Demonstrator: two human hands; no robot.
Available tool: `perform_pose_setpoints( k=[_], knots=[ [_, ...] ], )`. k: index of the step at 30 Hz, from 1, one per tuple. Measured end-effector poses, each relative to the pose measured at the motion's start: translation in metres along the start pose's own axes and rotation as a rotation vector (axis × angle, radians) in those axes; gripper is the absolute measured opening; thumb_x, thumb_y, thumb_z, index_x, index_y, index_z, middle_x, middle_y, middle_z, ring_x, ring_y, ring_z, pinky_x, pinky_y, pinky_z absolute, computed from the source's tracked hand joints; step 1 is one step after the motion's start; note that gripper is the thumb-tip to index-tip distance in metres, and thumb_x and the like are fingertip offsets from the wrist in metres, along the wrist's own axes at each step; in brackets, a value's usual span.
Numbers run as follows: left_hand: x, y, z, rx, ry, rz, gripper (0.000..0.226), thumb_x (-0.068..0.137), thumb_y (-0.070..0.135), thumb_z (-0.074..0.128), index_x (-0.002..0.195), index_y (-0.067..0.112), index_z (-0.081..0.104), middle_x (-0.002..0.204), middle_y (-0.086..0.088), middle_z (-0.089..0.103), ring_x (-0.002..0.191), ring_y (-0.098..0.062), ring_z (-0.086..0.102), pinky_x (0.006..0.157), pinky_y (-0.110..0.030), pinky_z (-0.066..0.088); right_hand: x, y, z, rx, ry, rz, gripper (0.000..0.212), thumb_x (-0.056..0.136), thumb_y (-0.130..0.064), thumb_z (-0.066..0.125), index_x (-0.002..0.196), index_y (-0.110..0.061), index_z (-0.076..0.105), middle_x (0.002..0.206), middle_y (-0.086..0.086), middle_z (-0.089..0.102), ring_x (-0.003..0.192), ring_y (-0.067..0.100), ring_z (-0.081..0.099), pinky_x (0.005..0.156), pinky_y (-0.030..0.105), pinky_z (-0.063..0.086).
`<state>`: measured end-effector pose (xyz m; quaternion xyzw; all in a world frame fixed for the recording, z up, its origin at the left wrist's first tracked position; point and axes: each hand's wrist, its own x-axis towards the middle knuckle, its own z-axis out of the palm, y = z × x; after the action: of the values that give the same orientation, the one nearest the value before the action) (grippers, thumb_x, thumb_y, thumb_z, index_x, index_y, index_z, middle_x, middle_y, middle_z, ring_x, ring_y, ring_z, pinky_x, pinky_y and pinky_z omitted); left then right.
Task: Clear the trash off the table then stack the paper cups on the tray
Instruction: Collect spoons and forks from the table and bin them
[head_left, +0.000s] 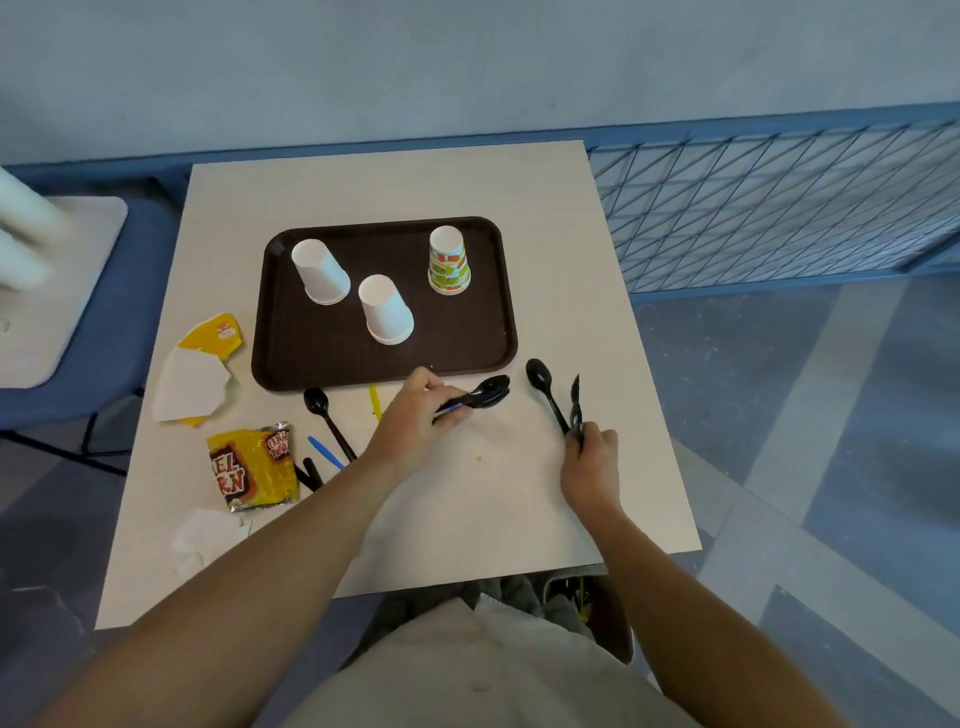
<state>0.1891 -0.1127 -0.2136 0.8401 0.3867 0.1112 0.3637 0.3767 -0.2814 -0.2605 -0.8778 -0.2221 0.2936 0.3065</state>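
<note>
Head view: at frame left a torn yellow wrapper (200, 371), a snack bag (252, 467) and a crumpled napkin (208, 535) lay on the table (493, 499), with a loose black spoon (318, 402) just right of them. Two white paper cups (320, 271) and a patterned cup (449, 260) stood upside down, apart, on the brown tray (467, 332) at upper centre. Below the tray the left hand (415, 410) gripped a bunch of black spoons (488, 392); at right the right hand (592, 457) held a spoon and fork (543, 382) by the handles.

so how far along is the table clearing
Done: three paper cups sit upside down on the tray, unstacked. In hand: left hand grips black spoons; right hand grips a spoon and fork. Left: snack bag, yellow wrapper, napkin, loose spoon, then stacking.
</note>
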Motion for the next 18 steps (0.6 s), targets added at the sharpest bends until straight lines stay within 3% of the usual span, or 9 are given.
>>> perform_pose_setpoints(
  k=[1,3,6,9,12,15,18],
  knots=[
    [0.001,0.009,-0.002,-0.049,0.007,0.01,0.024,0.099,0.026,0.069,0.12,0.017,0.075,0.102,0.003,0.048,0.091,-0.009,0.054,0.08,-0.01,0.038,-0.001,-0.003,-0.001,0.04,-0.011,0.032,0.021,0.108,-0.02,0.041,0.111,-0.005,0.054,0.111,0.008,0.043,0.085,0.023,0.05,0.083,0.033,0.04],
    [0.002,0.024,-0.007,-0.111,0.007,0.036,0.022,0.102,0.028,0.062,0.119,0.02,0.072,0.101,0.003,0.053,0.095,-0.012,0.056,0.085,-0.018,0.043,-0.004,-0.011,-0.003,0.156,-0.04,0.101,0.021,0.109,-0.022,0.038,0.109,-0.008,0.053,0.111,0.009,0.051,0.088,0.023,0.053,0.081,0.035,0.042],
    [-0.003,0.041,-0.015,-0.167,0.01,0.002,0.016,0.106,0.031,0.054,0.108,0.021,0.067,0.081,0.011,0.056,0.079,-0.011,0.053,0.07,-0.031,0.039,-0.011,-0.022,-0.003,0.363,-0.119,0.17,0.023,0.108,-0.026,0.037,0.105,-0.013,0.056,0.09,0.008,0.067,0.07,0.018,0.057,0.063,0.033,0.047],
    [-0.02,0.053,-0.025,-0.256,-0.036,-0.079,0.021,0.109,0.035,0.046,0.105,0.021,0.061,0.07,0.013,0.055,0.065,-0.002,0.05,0.062,-0.029,0.036,-0.027,-0.031,0.001,0.501,-0.184,0.174,0.024,0.108,-0.022,0.039,0.11,-0.011,0.06,0.072,0.001,0.063,0.055,0.016,0.049,0.055,0.032,0.04],
    [-0.038,0.052,-0.026,-0.392,-0.063,-0.187,0.02,0.11,0.039,0.04,0.102,0.029,0.055,0.064,0.023,0.057,0.057,-0.001,0.047,0.06,-0.029,0.036,-0.042,-0.037,0.01,0.6,-0.198,0.156,0.023,0.107,-0.011,0.04,0.111,-0.012,0.063,0.079,0.002,0.068,0.053,0.017,0.048,0.059,0.039,0.041],
    [-0.057,0.049,-0.025,-0.459,-0.048,-0.292,0.023,0.11,0.044,0.037,0.106,0.033,0.057,0.057,0.016,0.046,0.048,-0.003,0.037,0.051,-0.028,0.031,-0.062,-0.045,0.015,0.682,-0.223,0.168,0.026,0.104,-0.003,0.038,0.113,-0.008,0.062,0.087,0.007,0.068,0.052,0.017,0.046,0.055,0.034,0.042],
    [-0.077,0.042,-0.023,-0.512,-0.047,-0.384,0.031,0.107,0.05,0.037,0.107,0.029,0.06,0.066,0.008,0.043,0.048,-0.008,0.035,0.049,-0.028,0.029,-0.083,-0.051,0.016,0.848,-0.298,0.249,0.027,0.101,-0.001,0.034,0.112,-0.004,0.058,0.071,0.005,0.053,0.05,0.016,0.036,0.048,0.029,0.031]
  ],
)
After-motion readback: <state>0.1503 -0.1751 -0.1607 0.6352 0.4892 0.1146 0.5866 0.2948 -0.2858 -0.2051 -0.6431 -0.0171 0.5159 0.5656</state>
